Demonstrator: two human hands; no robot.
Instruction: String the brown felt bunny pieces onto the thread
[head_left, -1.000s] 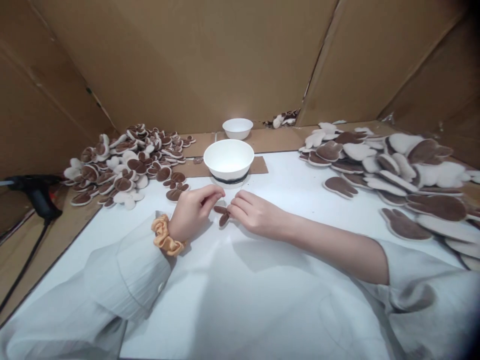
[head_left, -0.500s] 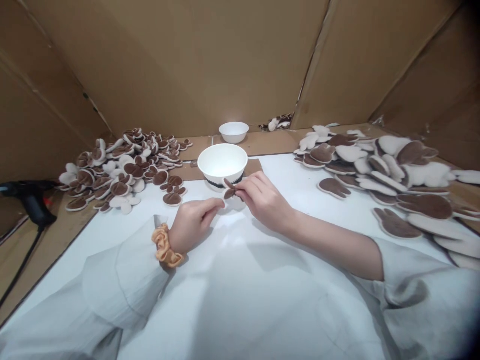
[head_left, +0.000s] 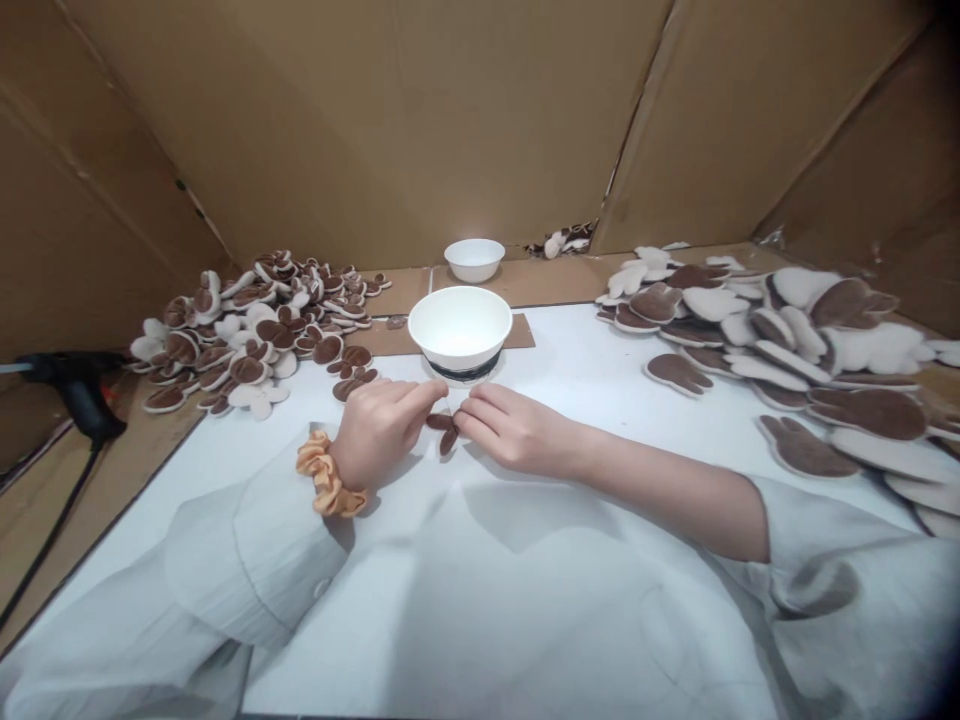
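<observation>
My right hand [head_left: 521, 432] pinches a small brown plush bunny-head piece [head_left: 448, 440], its two ears hanging down and to the left above the white table. Close beside it, my left hand [head_left: 384, 422] is closed, thumb and index finger together, their tips almost at my right fingertips. Whatever the left fingers hold is too small to make out. Just beyond both hands stands a white bowl [head_left: 460, 325] with a dark band around its base.
A smaller white bowl [head_left: 475, 260] stands behind. Small brown-and-white bunny pieces [head_left: 247, 370] are heaped at left, larger bunny-shaped pieces [head_left: 806, 445] at right. A black glue gun [head_left: 86, 400] with a cord lies far left. Cardboard walls [head_left: 390, 120] enclose the table.
Both hands have come lower and nearer to me. The plush piece has turned from ears pointing up-left to ears hanging down. My left fingertips have moved up over it.
</observation>
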